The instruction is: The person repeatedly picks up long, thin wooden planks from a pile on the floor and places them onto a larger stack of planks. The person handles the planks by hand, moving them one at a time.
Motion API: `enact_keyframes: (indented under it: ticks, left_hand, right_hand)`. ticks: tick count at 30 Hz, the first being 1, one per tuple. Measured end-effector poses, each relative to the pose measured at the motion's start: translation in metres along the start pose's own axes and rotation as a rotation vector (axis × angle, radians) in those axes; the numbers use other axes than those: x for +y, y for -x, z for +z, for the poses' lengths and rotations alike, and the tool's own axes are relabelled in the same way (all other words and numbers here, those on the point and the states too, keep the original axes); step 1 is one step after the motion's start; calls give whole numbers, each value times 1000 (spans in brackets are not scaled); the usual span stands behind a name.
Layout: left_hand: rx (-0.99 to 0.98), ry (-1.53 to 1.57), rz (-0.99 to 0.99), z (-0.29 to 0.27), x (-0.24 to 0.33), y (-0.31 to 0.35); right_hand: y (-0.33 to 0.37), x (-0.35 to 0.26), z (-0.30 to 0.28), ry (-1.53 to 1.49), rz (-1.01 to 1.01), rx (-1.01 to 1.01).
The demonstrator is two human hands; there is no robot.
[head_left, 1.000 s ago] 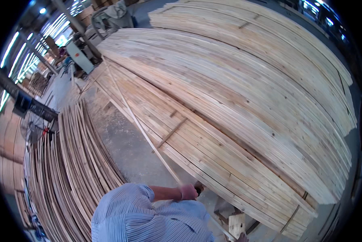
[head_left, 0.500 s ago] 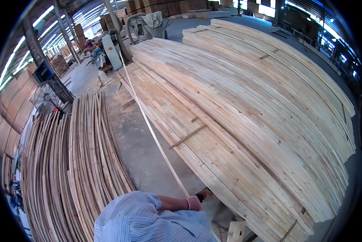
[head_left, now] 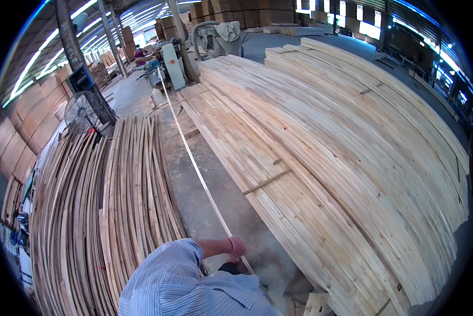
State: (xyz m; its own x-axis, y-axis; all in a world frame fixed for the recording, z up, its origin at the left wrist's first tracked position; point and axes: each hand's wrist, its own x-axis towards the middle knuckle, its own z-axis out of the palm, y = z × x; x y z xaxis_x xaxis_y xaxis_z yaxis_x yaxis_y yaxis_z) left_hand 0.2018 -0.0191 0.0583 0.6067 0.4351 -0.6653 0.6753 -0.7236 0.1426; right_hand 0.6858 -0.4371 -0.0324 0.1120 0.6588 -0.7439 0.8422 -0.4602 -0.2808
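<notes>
My left arm, in a blue-and-white striped sleeve (head_left: 160, 274), reaches across from the lower middle. A pink cuff covers its wrist, and my left hand (head_left: 235, 258) is at a long, thin, pale wooden strip (head_left: 197, 167), closed around it as far as I can see; the fingers are mostly hidden. The strip runs away to a machine with a pale grey-green panel (head_left: 173, 66) at the far end, and its near part passes under the wrist toward the lower right. My right hand is out of sight.
Bowed, rough wooden strips (head_left: 136, 184) lie stacked on the left. Wide layers of planed pale boards (head_left: 320, 158) fill the right. A standing fan (head_left: 82, 113) is beside a post at the far left. A person (head_left: 140, 54) is beyond the machine. Short wood pieces (head_left: 315, 304) lie at the lower edge.
My left hand has moved left and come onto the strip, which now extends past it to the lower right. The view has shifted, so the surroundings appear further right.
</notes>
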Motion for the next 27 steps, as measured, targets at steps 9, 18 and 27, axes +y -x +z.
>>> enact_keyframes:
  ticks: [9, 18, 27]
  left_hand:
    - [760, 50, -643, 35, -126, 84]
    - [730, 2510, -532, 145, -42, 40]
    - [722, 2523, -785, 100, -48, 84]
  right_hand:
    - [-44, -90, 33, 214, -76, -10]
    - [-29, -282, -19, 152, -196, 47]
    - [10, -373, -31, 92, -164, 61]
